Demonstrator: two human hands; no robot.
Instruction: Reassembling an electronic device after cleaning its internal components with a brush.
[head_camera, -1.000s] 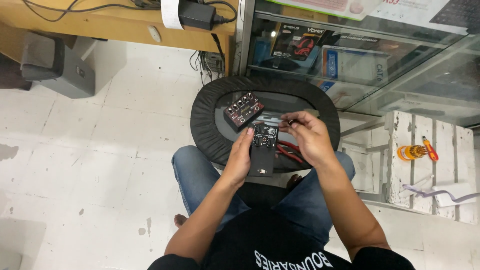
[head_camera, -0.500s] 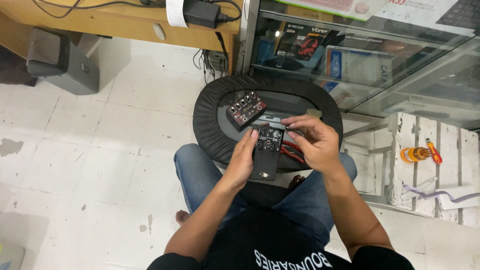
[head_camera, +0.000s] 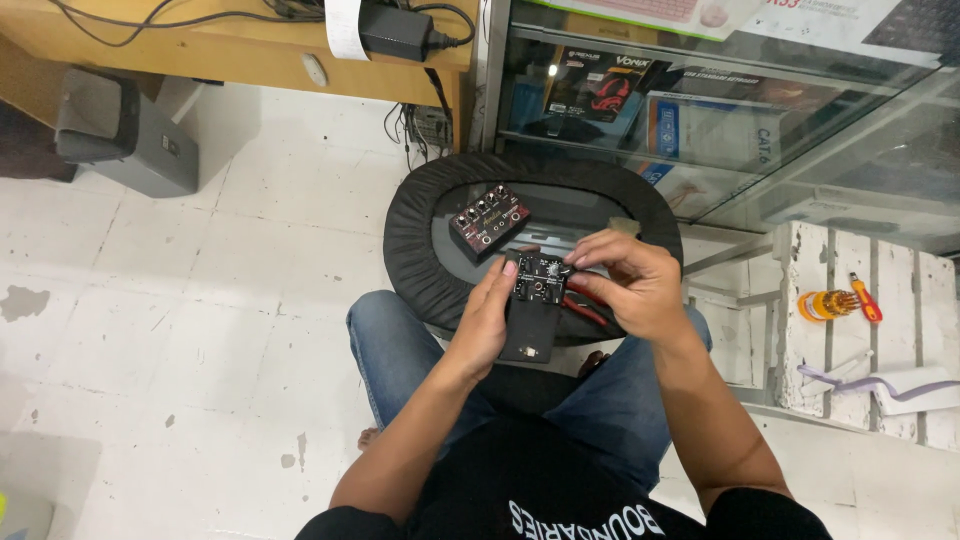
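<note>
Holding a small black electronic box (head_camera: 533, 310) over your lap, you sit on the white tiled floor (head_camera: 230, 300) with your knees against a low oval stool (head_camera: 412, 232) whose rim is padded in black. Your left hand (head_camera: 487, 318) is closed along the left side of the box, thumb up near its top corner. Your right hand (head_camera: 628, 287) curls in from the right, its fingertips (head_camera: 577, 262) pinched at the upper right corner of the box, where small knobs show. The box is tilted lengthwise toward you, its upper end over the near edge of the stool. A second unit, a dark red pedal with knobs (head_camera: 488, 219), lies apart on the stool's glossy top, behind the box. Red-handled pliers (head_camera: 588, 306) lie partly hidden under your right hand. To your right, screwdrivers (head_camera: 838, 302) rest on a white slatted crate (head_camera: 880, 290); a glass display case (head_camera: 700, 110) stands behind the stool.
</note>
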